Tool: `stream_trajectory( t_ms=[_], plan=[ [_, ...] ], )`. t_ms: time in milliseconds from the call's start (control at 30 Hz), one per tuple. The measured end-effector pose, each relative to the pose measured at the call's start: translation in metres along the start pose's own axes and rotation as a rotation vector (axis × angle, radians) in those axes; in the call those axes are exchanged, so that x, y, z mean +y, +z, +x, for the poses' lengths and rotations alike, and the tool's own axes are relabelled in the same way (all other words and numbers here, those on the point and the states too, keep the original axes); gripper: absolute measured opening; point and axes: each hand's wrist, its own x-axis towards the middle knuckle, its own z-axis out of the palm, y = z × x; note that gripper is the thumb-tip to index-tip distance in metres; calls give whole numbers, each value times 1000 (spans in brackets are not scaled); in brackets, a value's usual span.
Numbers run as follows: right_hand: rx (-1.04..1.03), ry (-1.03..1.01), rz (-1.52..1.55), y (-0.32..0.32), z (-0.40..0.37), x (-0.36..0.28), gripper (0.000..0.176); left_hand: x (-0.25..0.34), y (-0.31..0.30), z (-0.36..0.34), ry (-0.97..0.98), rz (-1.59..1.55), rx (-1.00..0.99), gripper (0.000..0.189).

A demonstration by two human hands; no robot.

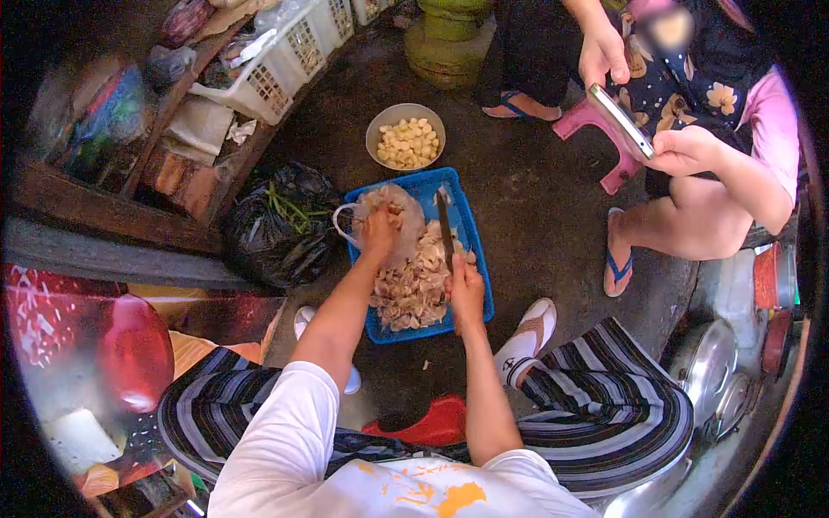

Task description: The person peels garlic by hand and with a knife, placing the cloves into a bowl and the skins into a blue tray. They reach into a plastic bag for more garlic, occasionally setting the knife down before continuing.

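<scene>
On the floor before me a blue plastic tray (480,250) holds a heap of cut pale pieces (414,289), apparently raw meat. A clear plastic bag (410,240) with a looped handle lies at the tray's far left. My left hand (377,235) is at the mouth of this bag, fingers curled down among pale pieces; I cannot tell what they grip. On the right side of the tray, my right hand (467,292) is closed round the handle of a knife (445,226), its dark blade pointing away from me.
Beyond the tray stands a bowl (373,142) of pale yellowish chunks. A black plastic bag (276,237) with green stalks sits to the left, near shelves and a white basket (272,78). At the right, a seated person holds a phone (620,121). Metal pots (704,363) stand lower right.
</scene>
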Motion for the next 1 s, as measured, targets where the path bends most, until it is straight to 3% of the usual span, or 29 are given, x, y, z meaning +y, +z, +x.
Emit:
stream_trajectory(
  t_ms=[33,133,233,300,400,533,633,733,867,1000],
  plan=[
    [6,-29,-124,0,2,0,42,4,-3,-2,-24,-18,22,25],
    [166,-392,-316,-2,-9,-16,37,15,-14,-11,-28,-72,124,27],
    [70,-254,-377,-9,-21,-39,35,26,-37,-28,103,-117,272,27],
    [121,-325,-447,-8,-17,-27,34,35,-51,-37,195,-133,338,23],
    [127,-367,-456,-6,-14,-21,34,92,-87,-61,-255,-785,224,14],
    [62,-387,-329,-4,-24,-57,29,101,-101,-72,-72,-807,154,14],
    [-66,-409,-24,-3,-35,-78,29,128,-112,-93,-128,-696,14,18],
    [-116,-456,61,-5,-36,-83,28,140,-109,-110,-37,-718,-75,19],
    [-256,-285,179,-20,-41,-94,30,160,-119,-123,14,-667,-110,22],
    [-303,-254,237,-25,-44,-99,28,161,-116,-126,-49,-726,-98,21]
  ],
)
